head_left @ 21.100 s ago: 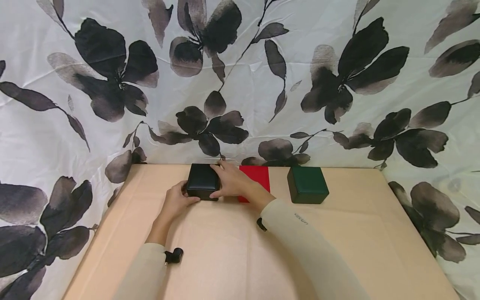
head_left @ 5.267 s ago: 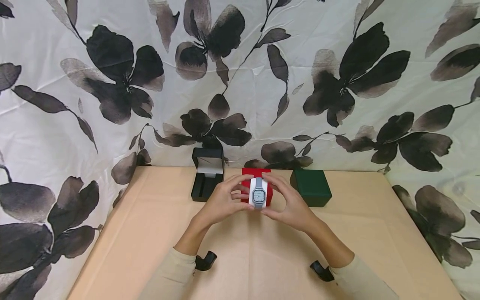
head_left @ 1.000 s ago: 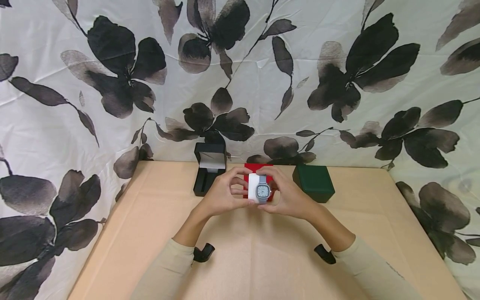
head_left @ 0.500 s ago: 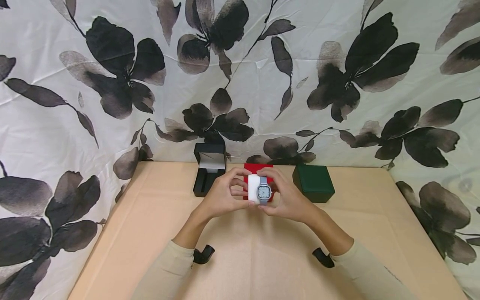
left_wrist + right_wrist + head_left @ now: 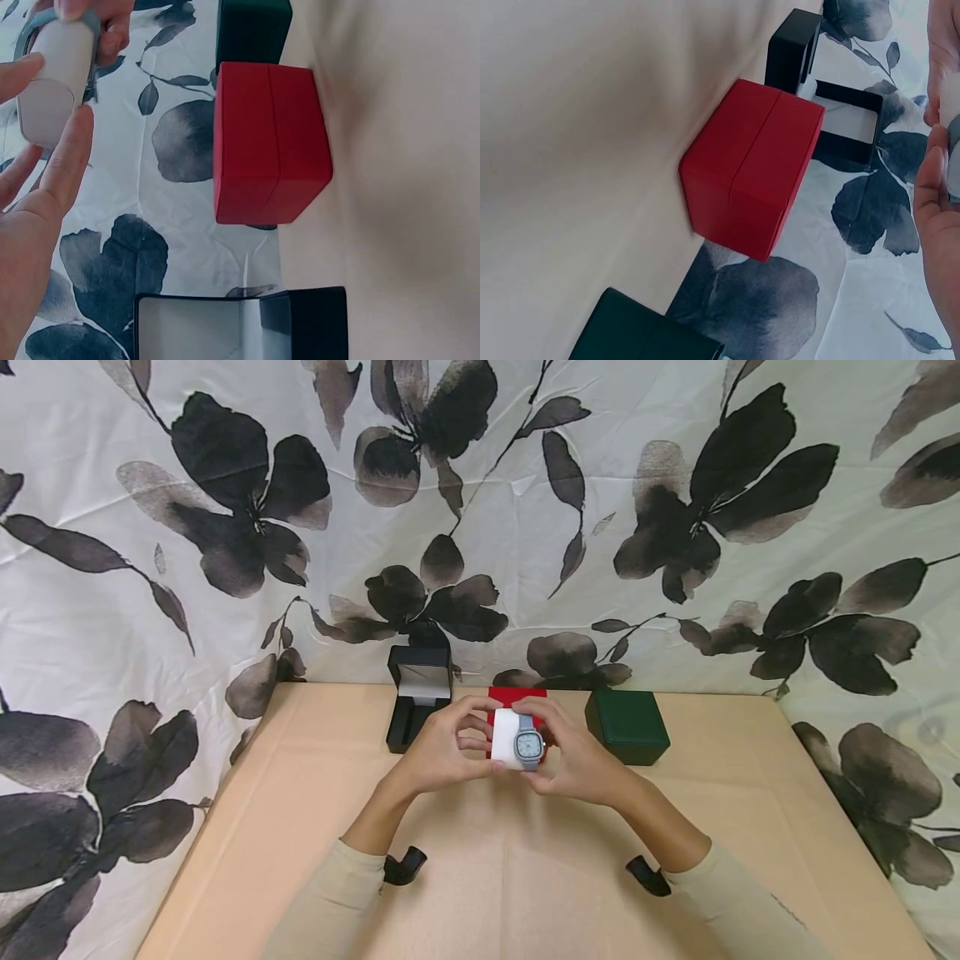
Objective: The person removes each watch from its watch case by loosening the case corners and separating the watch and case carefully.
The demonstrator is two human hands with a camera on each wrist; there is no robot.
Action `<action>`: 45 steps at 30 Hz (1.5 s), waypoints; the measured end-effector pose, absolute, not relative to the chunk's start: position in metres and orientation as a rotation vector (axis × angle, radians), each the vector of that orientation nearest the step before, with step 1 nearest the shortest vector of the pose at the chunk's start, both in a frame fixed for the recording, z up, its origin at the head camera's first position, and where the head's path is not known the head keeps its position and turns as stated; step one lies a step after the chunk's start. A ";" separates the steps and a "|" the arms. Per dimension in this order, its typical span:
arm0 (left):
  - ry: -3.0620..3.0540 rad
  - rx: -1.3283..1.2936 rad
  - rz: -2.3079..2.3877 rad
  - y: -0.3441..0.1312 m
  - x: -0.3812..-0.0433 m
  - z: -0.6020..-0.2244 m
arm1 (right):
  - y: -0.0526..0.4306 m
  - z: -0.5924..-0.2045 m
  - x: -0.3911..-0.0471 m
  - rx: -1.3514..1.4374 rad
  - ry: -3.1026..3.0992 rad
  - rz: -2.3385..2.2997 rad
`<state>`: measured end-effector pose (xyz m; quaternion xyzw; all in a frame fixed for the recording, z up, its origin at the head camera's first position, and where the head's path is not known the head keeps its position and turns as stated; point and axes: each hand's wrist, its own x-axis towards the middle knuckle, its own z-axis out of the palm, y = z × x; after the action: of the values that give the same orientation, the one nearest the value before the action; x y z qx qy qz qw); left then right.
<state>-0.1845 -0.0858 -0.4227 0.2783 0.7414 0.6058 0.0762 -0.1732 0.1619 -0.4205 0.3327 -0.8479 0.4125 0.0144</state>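
Note:
Above the table, both hands hold a watch on its white cushion in front of the red box. My left hand point(image 5: 442, 747) pinches the left end of the white watch cushion point(image 5: 506, 739) between thumb and fingers. A pale blue wristwatch point(image 5: 528, 745) with a squarish face wraps the cushion's right end; my right hand point(image 5: 577, 752) grips it with thumb below and fingers above. In the left wrist view the bare end of the cushion point(image 5: 46, 112) faces the camera, the strap point(image 5: 91, 49) looped round its far end. The right wrist view cuts off most of the watch.
A black watch box point(image 5: 405, 727) stands with its lid raised at the back left. The closed red box point(image 5: 270, 142) is right of it, partly behind the hands in the head view. Further right sits a closed green box point(image 5: 628, 722). A floral cloth point(image 5: 480, 527) hangs behind the table.
The black box, closed under both hands in the oldest frame, is now open. The watch has shifted from the cushion's middle to its right end, baring more white on the left.

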 end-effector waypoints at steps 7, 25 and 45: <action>2.205 0.822 1.814 -0.088 -0.185 -0.422 | 0.167 -0.421 -0.175 1.046 -2.627 1.309; 2.217 0.820 1.839 -0.089 -0.182 -0.421 | 0.167 -0.420 -0.173 1.032 -2.546 1.378; 2.238 0.818 1.861 -0.091 -0.184 -0.420 | 0.167 -0.414 -0.173 0.971 -2.548 1.430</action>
<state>-0.1838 -0.0905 -0.4202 0.2701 0.7389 0.6145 0.0588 -0.1728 0.1668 -0.4136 0.3150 -0.8272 0.4642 0.0312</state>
